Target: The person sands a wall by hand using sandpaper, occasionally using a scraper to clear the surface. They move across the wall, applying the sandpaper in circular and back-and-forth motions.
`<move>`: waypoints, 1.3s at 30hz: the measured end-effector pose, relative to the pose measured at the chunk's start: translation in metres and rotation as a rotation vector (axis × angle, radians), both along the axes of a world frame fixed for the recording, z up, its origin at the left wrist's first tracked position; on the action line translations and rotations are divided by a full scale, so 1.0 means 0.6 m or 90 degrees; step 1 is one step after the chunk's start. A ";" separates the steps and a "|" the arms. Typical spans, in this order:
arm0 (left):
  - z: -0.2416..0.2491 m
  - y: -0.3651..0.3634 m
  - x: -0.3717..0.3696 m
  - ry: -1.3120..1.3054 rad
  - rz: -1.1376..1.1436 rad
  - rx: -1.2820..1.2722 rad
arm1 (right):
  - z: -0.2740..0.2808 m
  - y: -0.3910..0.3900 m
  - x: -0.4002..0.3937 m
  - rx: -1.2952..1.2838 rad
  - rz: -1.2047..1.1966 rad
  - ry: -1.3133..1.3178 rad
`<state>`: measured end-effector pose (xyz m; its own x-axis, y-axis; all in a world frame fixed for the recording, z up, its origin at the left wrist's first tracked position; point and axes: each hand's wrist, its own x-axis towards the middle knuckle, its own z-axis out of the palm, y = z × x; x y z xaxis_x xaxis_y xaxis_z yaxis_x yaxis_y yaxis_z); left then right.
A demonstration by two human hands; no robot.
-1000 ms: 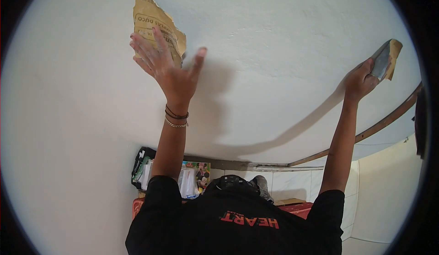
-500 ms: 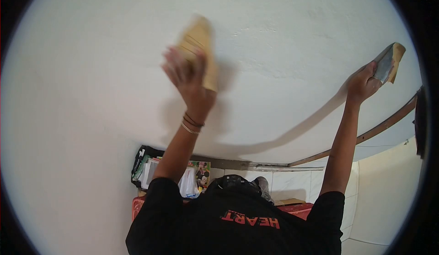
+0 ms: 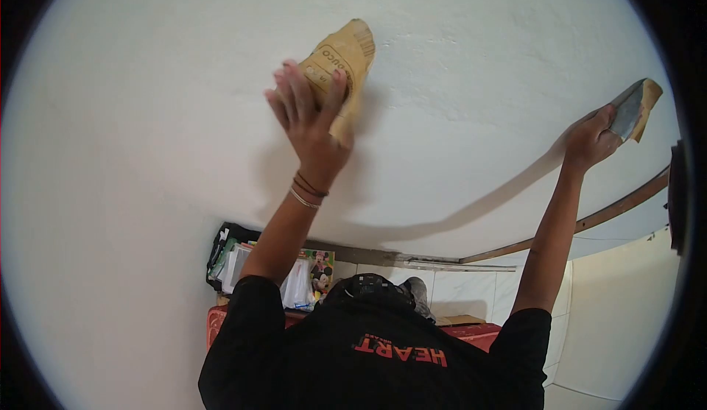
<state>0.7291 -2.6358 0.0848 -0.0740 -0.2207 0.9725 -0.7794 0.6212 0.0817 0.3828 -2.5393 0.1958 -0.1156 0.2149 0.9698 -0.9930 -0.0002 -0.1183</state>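
My left hand (image 3: 313,126) presses a tan-backed sheet of sandpaper (image 3: 348,51) against the white wall (image 3: 456,160). The sheet has dark print and a barcode on its back. Its fingers are slightly spread, with the sheet between them and the wall. Over to the right, my right hand (image 3: 589,139) grips a second piece of sandpaper (image 3: 628,115), whose grey face and curled tan edge both show. That hand is closed round the lower end of the piece and is close to the wall. Rough, patchy spots mark the wall between the hands.
Below my left arm sits a black bag (image 3: 221,255) with papers and a cartoon-covered book (image 3: 321,266). Red surfaces (image 3: 471,334) show on both sides of my body. A brown wooden strip (image 3: 622,205) runs along the right, above pale tiles (image 3: 464,290).
My left hand and its sandpaper have shifted slightly, and the sheet now tilts more to the right. My right hand has moved a little right and down in view, still holding its piece.
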 end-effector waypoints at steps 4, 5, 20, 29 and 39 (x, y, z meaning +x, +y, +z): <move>0.093 -0.032 0.053 0.309 -0.061 0.007 | -0.007 -0.001 -0.022 0.010 0.017 -0.038; 0.110 -0.039 0.073 0.429 -0.084 0.097 | -0.009 -0.001 -0.030 0.008 0.017 -0.040; 0.072 -0.071 0.103 0.561 -0.086 0.108 | -0.001 0.006 -0.012 0.037 0.019 -0.054; -0.003 -0.033 0.069 0.301 -0.009 0.055 | 0.006 0.009 0.005 0.004 0.003 -0.021; -0.051 -0.018 0.063 0.342 -0.010 0.038 | 0.003 0.006 -0.005 -0.009 0.009 -0.011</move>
